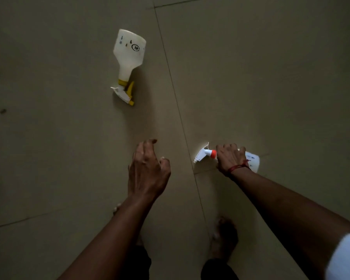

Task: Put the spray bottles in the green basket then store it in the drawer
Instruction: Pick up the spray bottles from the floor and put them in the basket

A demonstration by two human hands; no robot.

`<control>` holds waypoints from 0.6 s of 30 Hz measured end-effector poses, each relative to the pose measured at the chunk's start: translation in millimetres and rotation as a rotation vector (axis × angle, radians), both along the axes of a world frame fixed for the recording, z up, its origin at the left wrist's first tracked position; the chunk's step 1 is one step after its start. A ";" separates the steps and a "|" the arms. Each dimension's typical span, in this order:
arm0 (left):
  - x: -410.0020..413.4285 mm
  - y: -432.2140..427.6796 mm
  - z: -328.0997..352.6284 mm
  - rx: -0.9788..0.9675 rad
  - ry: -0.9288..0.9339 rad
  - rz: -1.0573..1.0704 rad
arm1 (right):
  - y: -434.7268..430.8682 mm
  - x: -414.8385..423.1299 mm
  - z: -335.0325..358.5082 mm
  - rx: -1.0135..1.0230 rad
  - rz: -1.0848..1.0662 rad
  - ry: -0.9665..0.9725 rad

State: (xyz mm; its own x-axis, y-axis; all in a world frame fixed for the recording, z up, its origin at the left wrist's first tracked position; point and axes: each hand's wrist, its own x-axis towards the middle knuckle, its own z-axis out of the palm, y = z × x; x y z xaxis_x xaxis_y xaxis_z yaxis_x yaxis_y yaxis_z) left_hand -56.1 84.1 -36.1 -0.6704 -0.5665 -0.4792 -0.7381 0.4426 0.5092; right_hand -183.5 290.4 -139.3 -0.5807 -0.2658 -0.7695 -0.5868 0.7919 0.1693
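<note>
Two white spray bottles lie on a tiled floor. The one with a yellow trigger point(128, 57) lies on its side at upper centre, nozzle toward me. The one with an orange collar point(205, 154) lies at right, nozzle pointing left. My right hand point(229, 158) is wrapped over that bottle's body, covering its middle; a red thread circles the wrist. My left hand point(148, 168) hovers over bare floor below the yellow-trigger bottle, fingers curled and apart, holding nothing. No green basket or drawer is in view.
Beige floor tiles with thin grout lines point(176, 102) fill the view. My bare feet point(223, 235) stand at the bottom centre. A small dark speck point(2, 111) lies at far left.
</note>
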 end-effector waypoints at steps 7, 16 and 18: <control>5.1 -6.9 -1.7 -0.028 0.015 0.015 | -1.4 1.6 -17.3 -0.081 0.029 0.019; 5.6 -27.5 90.6 -0.050 0.052 0.151 | -64.9 9.4 123.4 -0.710 -0.881 -0.089; 8.5 -35.1 124.5 -0.061 0.070 0.197 | -83.1 12.3 175.0 -0.838 -1.078 -0.235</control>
